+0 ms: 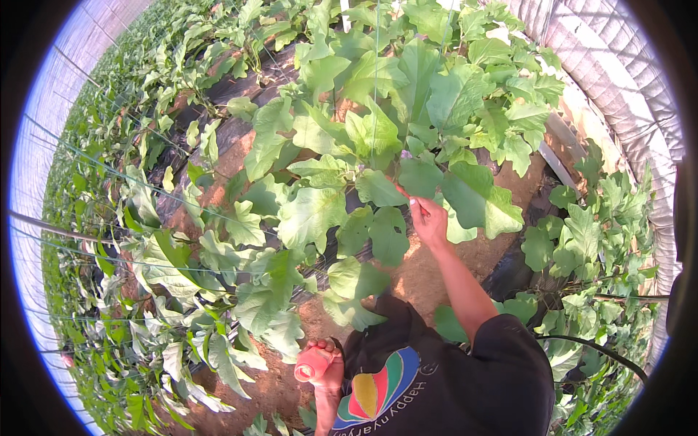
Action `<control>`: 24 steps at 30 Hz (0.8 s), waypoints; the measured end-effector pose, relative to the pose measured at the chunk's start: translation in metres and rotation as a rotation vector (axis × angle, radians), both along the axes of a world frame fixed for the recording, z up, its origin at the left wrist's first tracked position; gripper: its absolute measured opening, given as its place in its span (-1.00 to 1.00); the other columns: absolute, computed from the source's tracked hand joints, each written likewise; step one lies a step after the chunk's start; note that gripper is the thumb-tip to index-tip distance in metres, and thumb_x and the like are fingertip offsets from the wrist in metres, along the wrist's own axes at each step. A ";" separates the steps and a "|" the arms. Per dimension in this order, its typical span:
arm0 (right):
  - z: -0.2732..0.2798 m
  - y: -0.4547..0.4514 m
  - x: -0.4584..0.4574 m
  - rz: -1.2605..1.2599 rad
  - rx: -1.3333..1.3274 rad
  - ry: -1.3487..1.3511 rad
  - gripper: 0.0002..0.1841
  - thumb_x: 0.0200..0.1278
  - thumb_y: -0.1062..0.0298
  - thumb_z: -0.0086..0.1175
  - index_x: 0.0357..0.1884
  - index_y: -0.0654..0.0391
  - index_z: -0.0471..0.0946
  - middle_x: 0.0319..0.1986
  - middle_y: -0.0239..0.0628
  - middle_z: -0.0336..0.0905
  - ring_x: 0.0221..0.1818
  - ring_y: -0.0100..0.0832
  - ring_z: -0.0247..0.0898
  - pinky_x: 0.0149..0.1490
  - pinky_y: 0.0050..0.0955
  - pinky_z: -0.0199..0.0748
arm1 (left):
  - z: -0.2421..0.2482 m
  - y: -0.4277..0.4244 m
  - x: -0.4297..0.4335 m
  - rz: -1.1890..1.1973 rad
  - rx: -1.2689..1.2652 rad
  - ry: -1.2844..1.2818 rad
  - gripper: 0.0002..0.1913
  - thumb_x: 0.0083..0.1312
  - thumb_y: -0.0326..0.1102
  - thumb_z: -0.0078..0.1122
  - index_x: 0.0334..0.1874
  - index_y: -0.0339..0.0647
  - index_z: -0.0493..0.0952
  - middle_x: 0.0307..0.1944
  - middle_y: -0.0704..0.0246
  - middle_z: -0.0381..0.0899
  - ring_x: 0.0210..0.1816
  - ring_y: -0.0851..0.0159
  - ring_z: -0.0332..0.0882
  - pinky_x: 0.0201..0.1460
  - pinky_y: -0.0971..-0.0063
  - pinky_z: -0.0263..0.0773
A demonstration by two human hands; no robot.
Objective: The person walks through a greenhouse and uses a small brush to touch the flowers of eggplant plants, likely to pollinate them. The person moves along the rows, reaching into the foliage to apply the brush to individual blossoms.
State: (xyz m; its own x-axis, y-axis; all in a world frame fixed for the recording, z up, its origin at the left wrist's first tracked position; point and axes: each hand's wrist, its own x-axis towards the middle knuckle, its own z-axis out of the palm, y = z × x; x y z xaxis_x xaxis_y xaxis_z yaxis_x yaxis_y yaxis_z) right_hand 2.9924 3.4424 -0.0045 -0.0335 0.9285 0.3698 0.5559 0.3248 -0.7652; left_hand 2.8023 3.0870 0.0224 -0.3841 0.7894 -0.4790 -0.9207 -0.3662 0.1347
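Down by my waist, my left hand [326,357] is wrapped around a small pinkish-red plastic bottle [312,365], its open mouth tilted toward the camera. My right hand [429,219] reaches out among eggplant leaves and pinches a thin red stick-like tool [402,191]. The tool's far end passes between two broad leaves, so its tip is hard to make out. Just above it is a purple eggplant flower [406,155]. A large eggplant leaf [421,177] hangs right over my fingertips, and another leaf [380,188] lies to their left.
Green support strings [376,82] run down into the eggplant plant. More eggplant rows [163,261] fill the left side. Black plastic mulch [507,267] borders the bare soil path [463,256]. At right stands rolled greenhouse sheeting [616,60]; a dark hose [600,349] curves below.
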 end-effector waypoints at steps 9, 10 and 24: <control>0.063 -0.096 0.101 -0.041 -0.141 0.264 -0.74 0.41 0.32 0.06 -0.16 0.34 0.64 -0.44 -0.21 0.66 -0.49 -0.51 0.55 -0.32 -0.54 0.54 | -0.028 0.013 0.002 -0.306 0.073 0.007 -0.64 0.36 0.02 0.05 -0.09 -0.15 0.53 -0.17 0.29 0.58 -0.14 0.19 0.53 -0.09 0.32 0.48; 0.070 -0.099 0.114 -0.045 -0.127 0.310 -0.73 0.42 0.32 0.04 -0.16 0.36 0.63 -0.43 -0.19 0.66 -0.50 -0.49 0.56 -0.32 -0.53 0.55 | -0.026 0.019 0.003 -0.334 0.106 -0.003 -0.63 0.37 0.02 0.04 -0.08 -0.17 0.53 -0.17 0.27 0.60 -0.11 0.18 0.54 -0.07 0.31 0.49; 0.164 -0.015 0.267 -0.234 0.044 0.684 -0.66 0.47 0.18 -0.01 -0.16 0.31 0.58 -0.46 -0.18 0.65 -0.56 -0.47 0.53 -0.40 -0.54 0.51 | -0.028 0.120 0.063 -0.478 0.181 -0.042 -0.69 0.39 -0.06 0.03 -0.08 -0.17 0.52 -0.14 0.29 0.60 -0.13 0.20 0.56 -0.05 0.33 0.50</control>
